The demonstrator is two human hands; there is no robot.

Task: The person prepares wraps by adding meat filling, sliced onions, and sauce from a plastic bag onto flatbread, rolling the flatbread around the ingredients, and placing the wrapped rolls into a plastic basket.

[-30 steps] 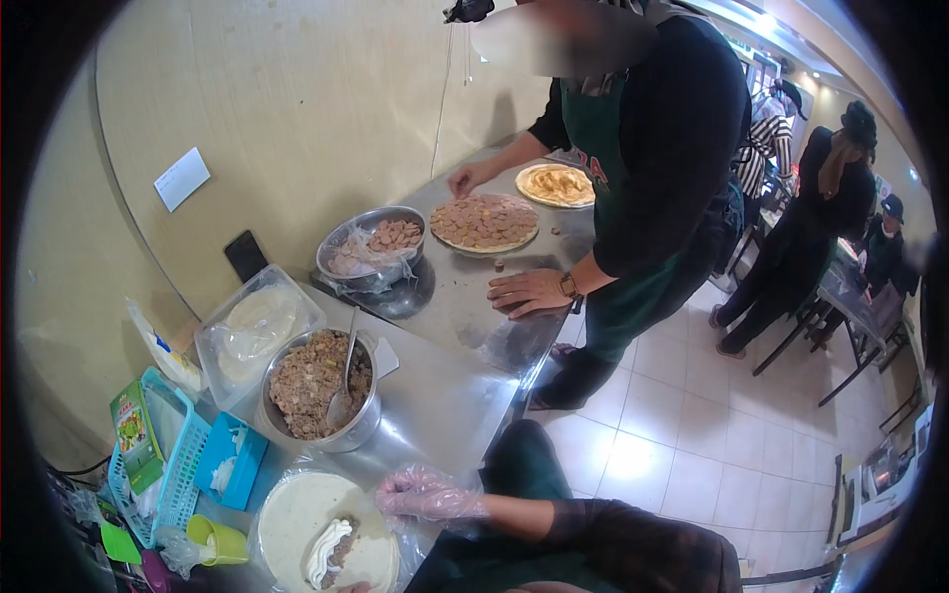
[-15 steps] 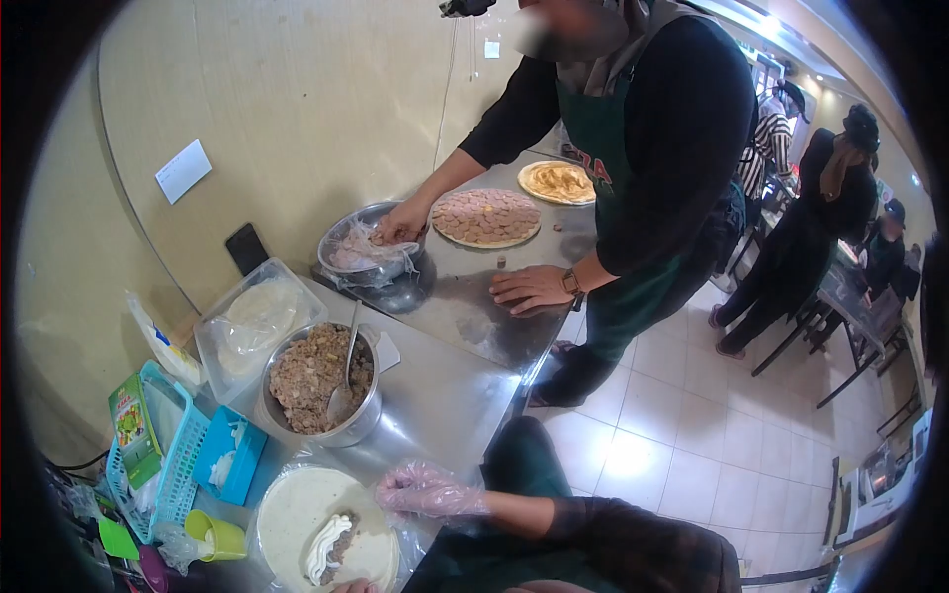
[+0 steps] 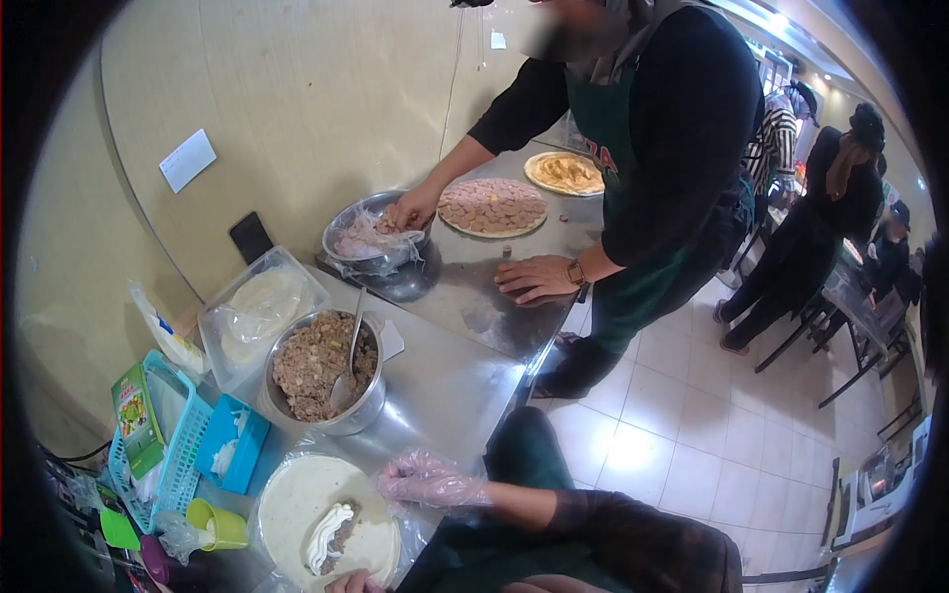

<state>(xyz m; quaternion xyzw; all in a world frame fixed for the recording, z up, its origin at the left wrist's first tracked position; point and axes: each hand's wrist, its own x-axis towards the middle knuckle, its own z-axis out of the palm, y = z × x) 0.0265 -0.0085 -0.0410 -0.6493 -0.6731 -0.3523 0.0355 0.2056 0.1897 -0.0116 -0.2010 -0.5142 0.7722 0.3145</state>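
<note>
A round, pale flatbread (image 3: 287,499) lies on clear plastic at the table's near edge. On it is a strip of white sauce (image 3: 328,534) beside some brown minced filling (image 3: 343,537). My right hand (image 3: 420,481), in a clear plastic glove, is closed with curled fingers at the flatbread's right edge. Only part of my left hand (image 3: 353,582) shows at the bottom border, its bent fingers gripping the flatbread's lower edge. A steel pot (image 3: 364,413) of minced filling with a spoon (image 3: 348,371) stands just beyond.
Left of the flatbread are a yellow-green cup (image 3: 219,524), a blue box (image 3: 243,457) and a turquoise basket (image 3: 182,474). A plastic tub (image 3: 213,341) stands behind the pot. Across the table, a co-worker's hand (image 3: 415,208) reaches into a steel bowl (image 3: 331,232) near a topped pizza (image 3: 491,208).
The whole view has shifted slightly. Slightly more of my left hand shows at the flatbread's lower edge. My right hand stays at the right edge.
</note>
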